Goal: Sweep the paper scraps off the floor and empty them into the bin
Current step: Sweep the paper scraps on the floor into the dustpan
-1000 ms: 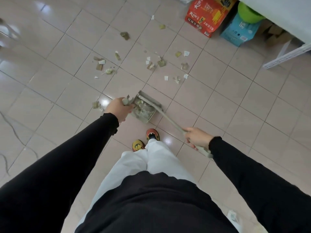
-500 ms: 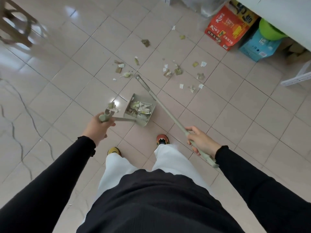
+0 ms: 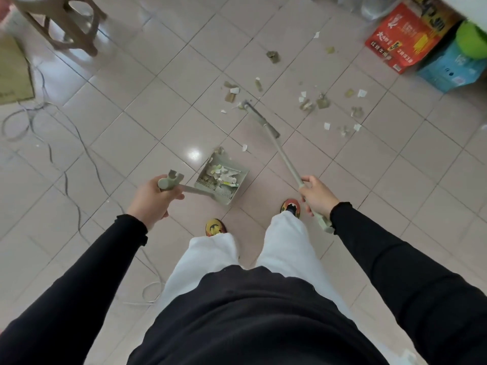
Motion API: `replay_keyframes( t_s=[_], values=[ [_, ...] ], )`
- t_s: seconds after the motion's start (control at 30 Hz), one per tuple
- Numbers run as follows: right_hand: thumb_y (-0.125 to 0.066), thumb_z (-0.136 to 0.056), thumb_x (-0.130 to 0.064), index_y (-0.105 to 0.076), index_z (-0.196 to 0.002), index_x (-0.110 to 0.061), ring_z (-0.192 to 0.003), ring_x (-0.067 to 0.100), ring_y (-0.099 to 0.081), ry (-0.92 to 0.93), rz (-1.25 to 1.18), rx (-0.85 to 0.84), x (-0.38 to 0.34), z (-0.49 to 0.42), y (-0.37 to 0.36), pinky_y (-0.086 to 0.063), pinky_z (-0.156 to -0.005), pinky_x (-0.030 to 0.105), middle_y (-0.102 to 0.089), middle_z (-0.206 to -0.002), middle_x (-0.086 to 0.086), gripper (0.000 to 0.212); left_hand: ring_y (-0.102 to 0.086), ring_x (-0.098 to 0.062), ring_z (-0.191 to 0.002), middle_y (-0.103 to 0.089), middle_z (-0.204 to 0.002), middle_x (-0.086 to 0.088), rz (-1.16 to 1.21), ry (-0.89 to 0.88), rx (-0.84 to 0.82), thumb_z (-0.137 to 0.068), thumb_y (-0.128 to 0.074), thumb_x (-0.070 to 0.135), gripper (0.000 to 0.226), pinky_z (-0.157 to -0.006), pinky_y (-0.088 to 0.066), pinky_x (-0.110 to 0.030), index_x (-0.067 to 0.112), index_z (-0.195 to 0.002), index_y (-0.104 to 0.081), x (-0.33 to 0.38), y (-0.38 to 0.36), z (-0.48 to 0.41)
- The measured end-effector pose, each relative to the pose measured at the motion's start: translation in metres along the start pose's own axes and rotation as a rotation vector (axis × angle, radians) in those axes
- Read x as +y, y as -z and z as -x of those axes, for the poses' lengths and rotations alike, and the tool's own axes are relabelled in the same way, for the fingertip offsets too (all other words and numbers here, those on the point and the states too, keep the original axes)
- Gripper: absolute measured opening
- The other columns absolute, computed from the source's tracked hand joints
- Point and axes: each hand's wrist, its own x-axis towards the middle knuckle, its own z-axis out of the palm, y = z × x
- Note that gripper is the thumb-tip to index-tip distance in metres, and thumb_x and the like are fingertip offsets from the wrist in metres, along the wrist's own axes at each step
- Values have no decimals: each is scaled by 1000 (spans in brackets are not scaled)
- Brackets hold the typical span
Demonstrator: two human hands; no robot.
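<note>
Dustpan [image 3: 222, 180] sits farther from broom [image 3: 286, 159] now; I see left hand [image 3: 151, 204] fisted round its handle, right hand [image 3: 319, 196] clutching the broomstick.

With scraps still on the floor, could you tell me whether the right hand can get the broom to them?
Probably yes: the right hand grips the broom, whose far end lies among the paper scraps, with open tile around. The dustpan sits aside, nearer the feet.
</note>
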Motion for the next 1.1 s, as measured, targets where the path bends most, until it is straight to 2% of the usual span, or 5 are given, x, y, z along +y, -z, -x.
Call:
replay_keyframes(
  t_s=[0.3, 0.43, 0.63, 0.83, 1.1],
  values=[
    [-35, -94, -9, -45, -139, -13, -64, 29, -57, -126, 217, 21, -20, -22, -65, -49, -62, 40, -62, -96, 16, 45, -45, -19, -55, -76, -98, -8, -84, 25, -37, -99, -60, 25, 19, -49, -41, -25, 13, -113, -65, -15, 27, -35],
    [-35, -99, -10, -39, -148, -13, -81, 29, -56, -156, 327, -62, -19, 5, -91, -43, -56, 29, -61, -119, 17, 49, -46, -18, -51, -75, -98, -10, -101, 22, -36, -98, -59, 26, 21, -49, -39, -25, 11, -112, -65, -13, 23, -48],
    [-36, -96, -6, -43, -147, -16, -48, 14, -41, -205, 188, -203, -10, 69, -74, -36, -40, 24, -50, -75, 6, 52, -46, -19, -52, -74, -102, -14, -88, 41, -29, -99, -59, 25, 22, -48, -38, -24, 8, -112, -64, -14, 18, -54],
    [-39, -98, -11, -45, -145, -26, -45, 11, -39, -131, 135, -186, -8, 108, -57, -34, -38, 23, -50, -75, 5, 49, -46, -20, -53, -74, -99, -12, -60, 44, -13, -98, -58, 26, 20, -51, -40, -26, 10, -109, -63, -20, 22, -53],
    [-34, -96, -4, -51, -136, -7, -51, 20, -48, -44, 260, -82, -62, 2, -99, -42, -51, 33, -52, -72, 5, 44, -42, -20, -46, -76, -96, -13, 24, 94, 48, -94, -61, 27, 18, -49, -37, -24, 14, -106, -63, -24, 37, -56]
  ],
)
